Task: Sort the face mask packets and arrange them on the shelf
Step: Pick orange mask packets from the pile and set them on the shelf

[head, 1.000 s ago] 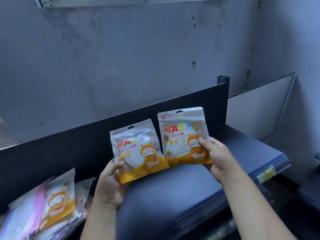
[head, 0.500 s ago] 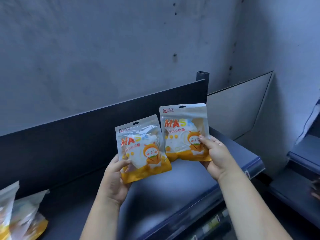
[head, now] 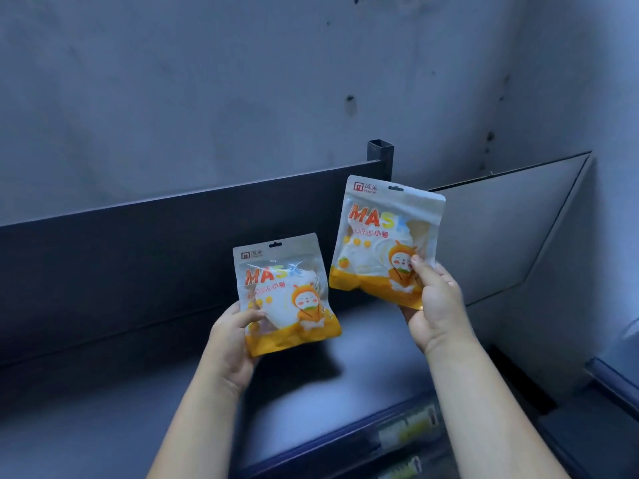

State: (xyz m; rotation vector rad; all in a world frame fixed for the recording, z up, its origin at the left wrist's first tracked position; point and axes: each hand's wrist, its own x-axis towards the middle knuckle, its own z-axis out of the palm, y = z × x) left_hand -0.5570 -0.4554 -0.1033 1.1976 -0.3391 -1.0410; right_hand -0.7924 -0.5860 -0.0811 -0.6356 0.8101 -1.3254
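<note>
The left hand holds one orange-and-white face mask packet by its lower left corner. The thumb lies on the front and the fingers are hidden behind, so the packet is pinched between them. It stands nearly upright in the air above the dark shelf, its "MASK" print facing the camera.

The right hand pinches a second, matching packet at its lower right corner. Its thumb presses on the cartoon figure and its fingers are curled behind.

Half a second ago the two packets were almost level and nearly edge to edge. Now the right one is lifted clearly higher and further right, with a gap between them, and its top reaches above the shelf's dark back panel. The left packet sits lower, in front of that panel.

The view has also swung, and the loose pile of packets seen earlier at the left end of the shelf is out of the picture. A square post stands at the panel's right end, against the grey wall. Blurred price labels run along the shelf's front edge.
</note>
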